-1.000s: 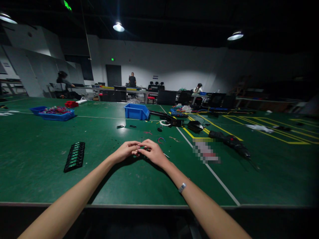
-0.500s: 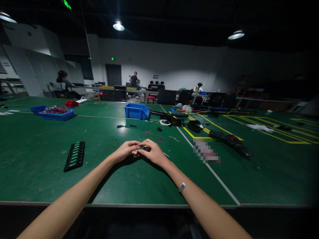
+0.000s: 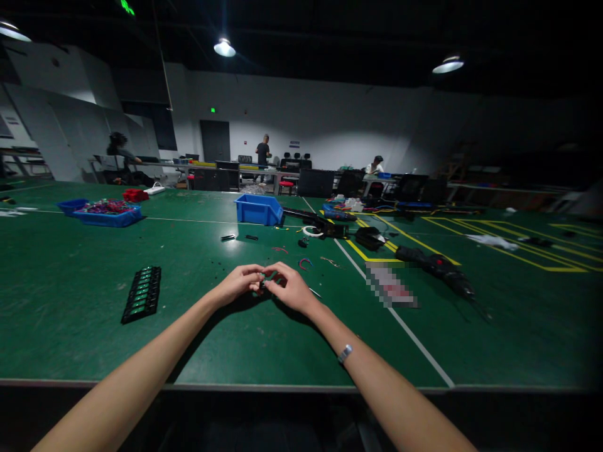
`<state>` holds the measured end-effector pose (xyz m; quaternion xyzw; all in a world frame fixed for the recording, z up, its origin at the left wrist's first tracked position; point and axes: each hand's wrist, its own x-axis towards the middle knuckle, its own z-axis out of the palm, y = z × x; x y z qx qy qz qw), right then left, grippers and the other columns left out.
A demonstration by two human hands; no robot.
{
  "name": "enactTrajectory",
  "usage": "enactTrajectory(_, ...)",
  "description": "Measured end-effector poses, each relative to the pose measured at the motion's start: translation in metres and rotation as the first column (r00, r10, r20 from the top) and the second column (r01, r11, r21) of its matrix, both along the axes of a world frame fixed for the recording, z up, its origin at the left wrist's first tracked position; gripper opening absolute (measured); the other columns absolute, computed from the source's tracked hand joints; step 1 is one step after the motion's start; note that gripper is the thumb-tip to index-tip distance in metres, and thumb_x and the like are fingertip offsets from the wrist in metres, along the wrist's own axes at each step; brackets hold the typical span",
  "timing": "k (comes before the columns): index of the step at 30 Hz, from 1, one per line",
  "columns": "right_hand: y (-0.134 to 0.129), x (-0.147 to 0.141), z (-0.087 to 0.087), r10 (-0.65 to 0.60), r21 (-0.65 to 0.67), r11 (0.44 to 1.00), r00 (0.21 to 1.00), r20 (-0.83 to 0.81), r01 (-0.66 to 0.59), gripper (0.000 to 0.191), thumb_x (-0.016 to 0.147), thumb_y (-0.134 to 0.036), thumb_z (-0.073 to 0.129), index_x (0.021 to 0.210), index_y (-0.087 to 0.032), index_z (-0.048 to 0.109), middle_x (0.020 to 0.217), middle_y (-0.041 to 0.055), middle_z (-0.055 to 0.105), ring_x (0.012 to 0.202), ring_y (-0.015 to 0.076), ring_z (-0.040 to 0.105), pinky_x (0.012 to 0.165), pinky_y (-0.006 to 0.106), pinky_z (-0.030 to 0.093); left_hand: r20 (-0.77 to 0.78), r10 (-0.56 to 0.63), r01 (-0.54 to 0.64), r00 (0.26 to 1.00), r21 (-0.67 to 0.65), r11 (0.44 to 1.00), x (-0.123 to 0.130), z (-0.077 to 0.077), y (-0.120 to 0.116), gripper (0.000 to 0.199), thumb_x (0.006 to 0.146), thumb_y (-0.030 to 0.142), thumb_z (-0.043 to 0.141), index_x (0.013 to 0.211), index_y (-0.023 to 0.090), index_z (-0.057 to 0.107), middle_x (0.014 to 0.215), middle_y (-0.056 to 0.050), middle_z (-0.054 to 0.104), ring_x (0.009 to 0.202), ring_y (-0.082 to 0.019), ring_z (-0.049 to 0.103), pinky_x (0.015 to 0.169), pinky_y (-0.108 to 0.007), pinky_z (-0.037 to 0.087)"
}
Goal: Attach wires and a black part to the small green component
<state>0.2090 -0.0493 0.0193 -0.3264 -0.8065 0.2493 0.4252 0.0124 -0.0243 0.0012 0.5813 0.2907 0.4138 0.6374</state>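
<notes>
Over the middle of the green table (image 3: pixel 226 351), my left hand (image 3: pixel 239 282) and my right hand (image 3: pixel 288 285) meet at the fingertips. Both are closed around a small dark part (image 3: pixel 262 284), mostly hidden by the fingers. To the left lies a black tray (image 3: pixel 142 294) with a row of green boards. Beyond my hands are short red wires (image 3: pixel 305 263), thin loose wires (image 3: pixel 330 261) and two small dark strips (image 3: pixel 228 237). A thin metal tool (image 3: pixel 315 292) lies beside my right hand.
A blue bin (image 3: pixel 258 210) stands behind the hands. Blue trays with coloured wires (image 3: pixel 108 216) and a red object (image 3: pixel 135 195) sit back left. A black tool (image 3: pixel 438 267), a cordless blue tool (image 3: pixel 336 215) and cables lie right. Several people are in the background.
My fingers have shifted slightly, and more of the small dark part shows between them. In the background, the standing person has moved a little to the right.
</notes>
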Motion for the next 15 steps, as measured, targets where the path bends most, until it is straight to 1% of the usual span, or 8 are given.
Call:
enactTrajectory(5, 0.001, 0.0012, 0.0001, -0.018, 0.006, 1.0, 1.0, -0.003, 0.019, 0.021, 0.086, -0.015, 0.059, 0.103, -0.02, 0.068, 0.101, 0.0051, 0.065, 0.087, 0.0159, 0.061, 0.078, 0.029, 0.049, -0.001, 0.007, -0.007, 1.0, -0.003, 1.0, 0.0004, -0.0007, 0.0009, 0.033, 0.076, 0.026, 0.074, 0.105, 0.009, 0.07, 0.088, -0.007, 0.063, 0.067, -0.009, 0.058, 0.065, -0.022, 0.047)
enactTrajectory(10, 0.004, 0.0019, -0.003, -0.035, 0.002, 0.999, 0.999, 0.002, 0.035, 0.016, 0.09, -0.019, 0.056, 0.101, -0.019, 0.068, 0.098, 0.0047, 0.065, 0.087, 0.0159, 0.061, 0.076, 0.028, 0.047, 0.0, -0.007, 0.007, 1.0, -0.003, 1.0, -0.0003, -0.0033, 0.0026, 0.033, 0.077, 0.026, 0.073, 0.105, 0.009, 0.069, 0.086, -0.006, 0.062, 0.068, -0.009, 0.058, 0.064, -0.022, 0.047)
enactTrajectory(15, 0.004, 0.0016, -0.0035, -0.037, 0.0, 0.999, 0.999, 0.003, 0.037, 0.015, 0.091, -0.022, 0.056, 0.101, -0.019, 0.068, 0.097, 0.0042, 0.065, 0.088, 0.0162, 0.061, 0.077, 0.028, 0.046, -0.007, -0.004, 0.004, 1.0, -0.009, 1.0, -0.0005, -0.0038, 0.0025, 0.033, 0.077, 0.027, 0.074, 0.104, 0.009, 0.069, 0.086, -0.006, 0.062, 0.068, -0.009, 0.058, 0.066, -0.022, 0.047)
